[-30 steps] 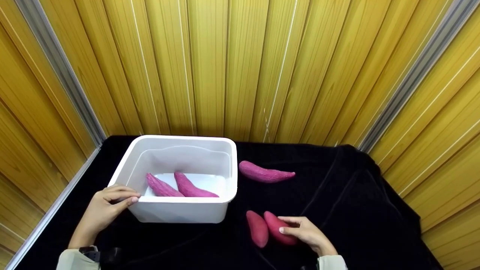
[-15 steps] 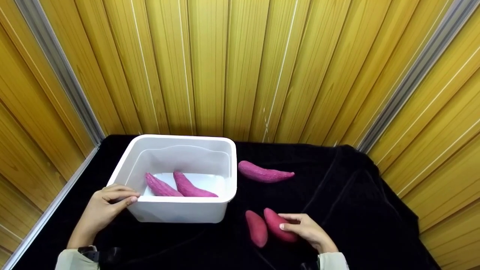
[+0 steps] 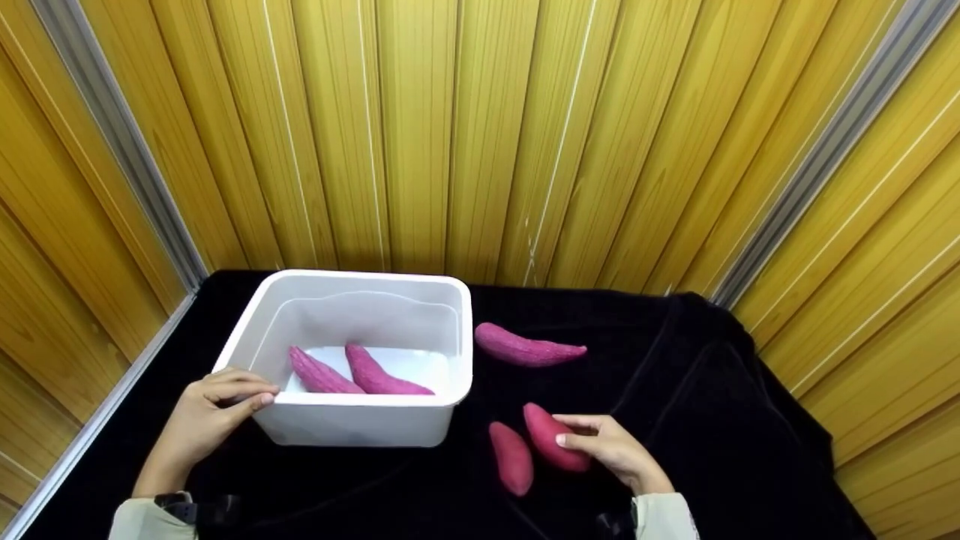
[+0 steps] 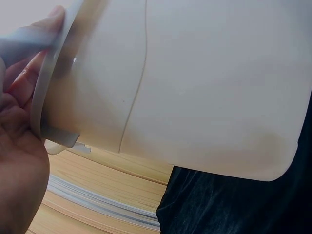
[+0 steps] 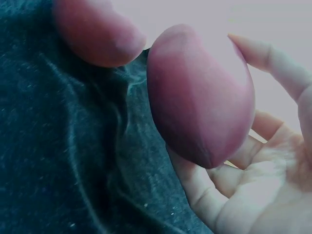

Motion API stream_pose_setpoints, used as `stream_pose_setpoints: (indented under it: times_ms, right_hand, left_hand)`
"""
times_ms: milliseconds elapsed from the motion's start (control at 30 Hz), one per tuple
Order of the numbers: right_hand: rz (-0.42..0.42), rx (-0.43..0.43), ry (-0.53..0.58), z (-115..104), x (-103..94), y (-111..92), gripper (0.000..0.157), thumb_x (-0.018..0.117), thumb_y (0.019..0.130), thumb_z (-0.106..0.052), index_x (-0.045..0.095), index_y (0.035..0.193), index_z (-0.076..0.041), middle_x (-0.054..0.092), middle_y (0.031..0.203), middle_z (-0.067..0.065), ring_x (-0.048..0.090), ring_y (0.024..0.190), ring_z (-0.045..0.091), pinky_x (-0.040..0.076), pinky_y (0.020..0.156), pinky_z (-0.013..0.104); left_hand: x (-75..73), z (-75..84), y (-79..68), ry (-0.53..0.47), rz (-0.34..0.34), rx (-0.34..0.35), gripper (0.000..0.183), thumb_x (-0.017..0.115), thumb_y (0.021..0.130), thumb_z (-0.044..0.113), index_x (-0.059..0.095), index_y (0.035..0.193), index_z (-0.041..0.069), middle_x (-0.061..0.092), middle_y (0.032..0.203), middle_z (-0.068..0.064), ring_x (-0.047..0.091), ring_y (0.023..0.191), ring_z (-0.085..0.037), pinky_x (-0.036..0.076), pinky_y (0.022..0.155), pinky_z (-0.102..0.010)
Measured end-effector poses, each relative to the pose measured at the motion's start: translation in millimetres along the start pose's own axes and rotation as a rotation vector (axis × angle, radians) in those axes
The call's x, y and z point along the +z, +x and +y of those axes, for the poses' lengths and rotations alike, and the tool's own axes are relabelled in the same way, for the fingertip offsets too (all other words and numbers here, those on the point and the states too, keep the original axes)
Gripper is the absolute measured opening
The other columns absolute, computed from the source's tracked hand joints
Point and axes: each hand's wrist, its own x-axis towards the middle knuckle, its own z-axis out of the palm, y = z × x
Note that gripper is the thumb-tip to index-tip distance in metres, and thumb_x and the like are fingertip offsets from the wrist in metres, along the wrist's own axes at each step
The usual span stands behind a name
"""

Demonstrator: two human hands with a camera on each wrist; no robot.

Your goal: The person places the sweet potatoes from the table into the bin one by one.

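Right of the white tub (image 3: pixel 360 426), the right grip (image 3: pixel 616 451) pinches a red sweet potato (image 3: pixel 544 433), probably firm, slick, best held mid-length; the left grip (image 3: pixel 214 409) pinches the tub.

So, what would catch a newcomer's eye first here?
Probably the bright yellow panelling at the back and sides. Then the white bin on black cloth, with two pink tubers inside and the left hand's grip on its near-left corner. To the bin's right, the right hand's grip holds a red tuber, with another red one beside it and a third pink tuber farther back.
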Motion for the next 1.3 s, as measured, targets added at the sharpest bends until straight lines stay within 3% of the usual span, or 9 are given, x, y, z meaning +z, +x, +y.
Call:
stream_pose_setpoints:
  times_ms: [333,833,1300]
  right_hand:
    - [0.004,-0.022,-0.017,-20.2,-0.2,6.4,0.052,0.072,0.086,-0.017,0.056,0.130,0.005,0.065,0.122,0.014,0.063,0.103,0.010,0.049,0.089,0.021]
    - [0.016,-0.040,-0.040,-50.2,-0.8,12.2,0.050,0.072,0.086,-0.017,0.057,0.130,0.003,0.063,0.125,0.016,0.062,0.101,0.008,0.050,0.086,0.020]
    - [-0.019,-0.050,0.056,-70.3,-0.5,22.0,0.053,0.072,0.086,-0.012,0.054,0.131,0.006,0.071,0.103,0.002,0.064,0.090,0.007,0.053,0.079,0.022]
  left_hand:
    - [2.1,-6.1,0.2,0.004,0.007,0.007,0.030,0.075,0.061,-0.022,0.076,0.076,0.003,0.071,0.078,-0.002,0.061,0.080,0.002,0.044,0.077,-0.007]
    - [1.5,-1.5,1.3,0.013,-0.001,-0.026,0.027,0.076,0.063,-0.019,0.077,0.076,0.005,0.071,0.079,0.000,0.061,0.080,0.002,0.044,0.077,-0.007]
    - [0.8,-1.6,-0.1,0.028,0.009,-0.019,0.030,0.076,0.062,-0.020,0.077,0.076,0.007,0.071,0.079,0.001,0.061,0.080,0.002,0.043,0.077,-0.006]
